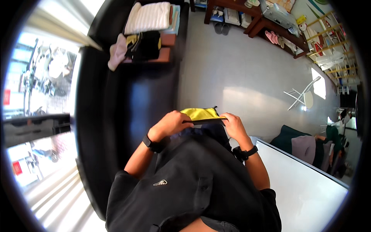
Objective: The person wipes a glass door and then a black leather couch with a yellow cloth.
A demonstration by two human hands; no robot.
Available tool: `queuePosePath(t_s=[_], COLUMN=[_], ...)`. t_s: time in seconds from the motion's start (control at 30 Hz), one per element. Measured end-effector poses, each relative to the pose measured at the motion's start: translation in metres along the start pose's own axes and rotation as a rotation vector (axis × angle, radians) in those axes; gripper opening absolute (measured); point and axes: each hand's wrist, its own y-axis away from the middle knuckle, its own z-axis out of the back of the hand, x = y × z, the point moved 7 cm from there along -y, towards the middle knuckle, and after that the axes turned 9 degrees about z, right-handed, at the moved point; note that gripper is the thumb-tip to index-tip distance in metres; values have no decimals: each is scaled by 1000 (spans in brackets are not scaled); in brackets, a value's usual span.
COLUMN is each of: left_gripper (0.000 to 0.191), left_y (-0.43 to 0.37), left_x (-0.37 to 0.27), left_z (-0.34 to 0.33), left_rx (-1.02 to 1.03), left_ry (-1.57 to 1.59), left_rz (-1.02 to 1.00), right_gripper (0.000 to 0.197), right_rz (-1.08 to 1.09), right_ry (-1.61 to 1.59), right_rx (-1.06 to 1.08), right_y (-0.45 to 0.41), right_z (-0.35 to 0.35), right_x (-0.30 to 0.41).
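A yellow cloth with black edging [200, 114] is stretched between my two hands in front of my body. My left hand [174, 123] grips its left end, and my right hand [232, 123] pinches its right end. One dark corner sticks up at the cloth's far side. To the left lies a black sofa [145, 95]. On its far seat are a folded black and yellow textile [145, 45] and a pale pink sock-like cloth [117, 52]. What is under the yellow cloth is partly hidden.
A white tabletop [298, 179] stands close on my right. Folded towels [149, 17] lie at the sofa's far end. A white folding chair [304, 95] is on the grey floor [208, 63]. Dark wooden shelves [278, 32] hold shoes at the back. Another person [334, 139] is at far right.
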Motion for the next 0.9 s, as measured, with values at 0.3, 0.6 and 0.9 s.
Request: queuePosePath(t_s=[0.3,0.6,0.9], left_gripper=[27,31,38], left_y=[-151,-272,-339], left_x=[12,27,75], left_z=[68,150,244], left_rx=[110,-76,-270], left_ry=[-35,7,186], left_rz=[130,361,596], right_gripper=[15,13,17], right_rz=[-105,33,361], right_ry=[-87,-45,27], right_rx=[1,286,549], right_y=[-140,-348,-567], right_z=[70,123,113], right_x=[-67,-117,-75])
